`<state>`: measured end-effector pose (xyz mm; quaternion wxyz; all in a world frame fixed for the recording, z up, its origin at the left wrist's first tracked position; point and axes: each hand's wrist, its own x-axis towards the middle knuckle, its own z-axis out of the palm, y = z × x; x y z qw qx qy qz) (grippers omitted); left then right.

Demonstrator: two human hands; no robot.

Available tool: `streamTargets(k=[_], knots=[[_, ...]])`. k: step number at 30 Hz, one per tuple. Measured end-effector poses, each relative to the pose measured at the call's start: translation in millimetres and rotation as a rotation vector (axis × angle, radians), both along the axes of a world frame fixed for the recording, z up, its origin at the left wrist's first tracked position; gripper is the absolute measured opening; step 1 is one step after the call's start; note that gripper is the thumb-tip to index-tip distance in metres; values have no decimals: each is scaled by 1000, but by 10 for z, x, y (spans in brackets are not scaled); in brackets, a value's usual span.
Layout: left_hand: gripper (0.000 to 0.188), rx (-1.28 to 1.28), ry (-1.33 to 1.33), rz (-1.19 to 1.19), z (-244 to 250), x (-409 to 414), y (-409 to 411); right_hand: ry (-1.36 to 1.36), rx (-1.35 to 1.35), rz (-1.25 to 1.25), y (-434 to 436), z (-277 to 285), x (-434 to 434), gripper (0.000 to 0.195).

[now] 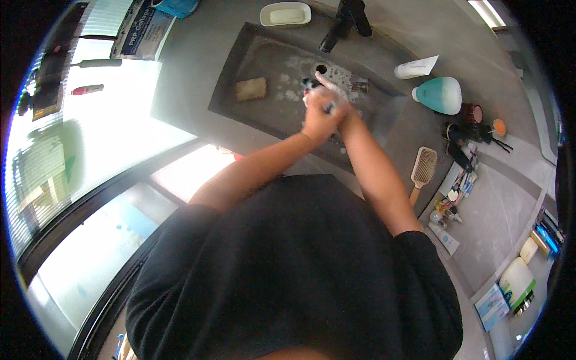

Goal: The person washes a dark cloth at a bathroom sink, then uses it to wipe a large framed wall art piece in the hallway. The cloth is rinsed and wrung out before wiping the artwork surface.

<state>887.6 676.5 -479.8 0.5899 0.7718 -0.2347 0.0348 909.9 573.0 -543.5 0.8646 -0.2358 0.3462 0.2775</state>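
Note:
My hands are together over the dark grey sink basin (pixel 265 49), blurred and partly covered in white lather. My left hand (pixel 318 118) is curled, its fingers closed around a small dark item (pixel 310 83) whose end shows past the fingers. What this item is cannot be made out. Pressed against the left hand is my right hand (pixel 338 93), one lathered finger stretched towards the drain hole (pixel 321 69). The left hand hides much of the right one. Foam patches dot the basin floor, and a tan sponge (pixel 251 89) lies to the left.
A black faucet (pixel 344 24) stands behind the basin, beside a white soap dish (pixel 285 14). Along the right are a white tube (pixel 415 68), a teal-and-white bottle (pixel 438 95), a hairbrush (pixel 424 164) and a black hair dryer (pixel 458 155). A printed bag (pixel 143 31) is at upper left.

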Motion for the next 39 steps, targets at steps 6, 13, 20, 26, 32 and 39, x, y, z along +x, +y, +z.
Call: streamTargets(k=[6,13,20,26,32,39], knots=[[29,115,489,306,-262,529,-5,-15,-225,-341,503,615,-137,61],[14,101,113,61,-145,120,-56,-498,750,-330,152,-224,-218,50],[21,15,706,306,-143,568,-27,-168,-10,-308,348,361,-177,40],[21,128,366,214,-317,182,-97,-157,-182,-308,379,222,-328,41],[24,-318,1556,-27,-172,891,145,33,-186,-223,299,832,-122,36],[29,-1,848,226,-159,789,230,243,50,-293,147,680,-144,50]])
